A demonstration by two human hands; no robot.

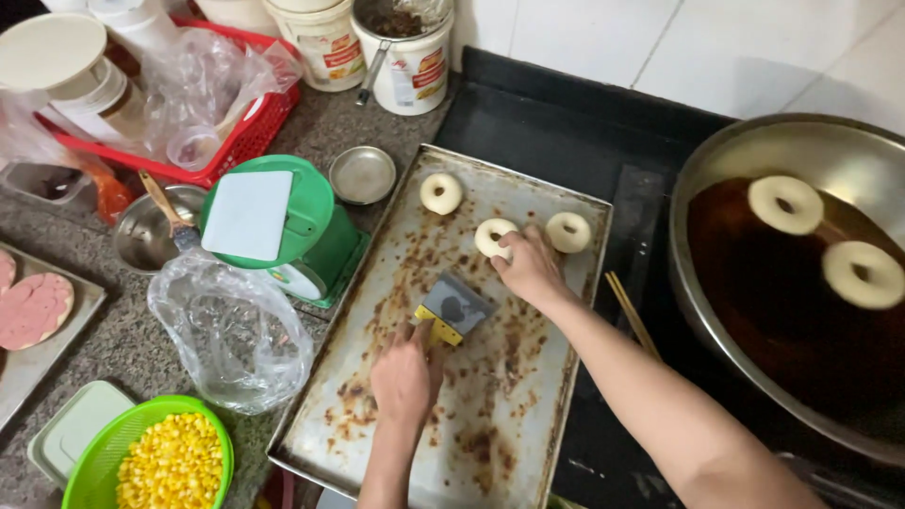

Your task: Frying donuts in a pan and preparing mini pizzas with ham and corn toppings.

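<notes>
The left hand [405,375] is closed on a yellow-handled scraper [452,309], blade flat on the stained tray [528,415], angled toward the dough rings. The right hand [530,269] pinches 1 dough ring [493,236] mid-tray, its fingertips hidden. 2 rings [784,204] float in the oil pan [716,160], cut off at right.

A green kitchen scale [292,226] stands beside a green colander of corn kernels [160,462] and a crumpled plastic bag [231,330].
</notes>
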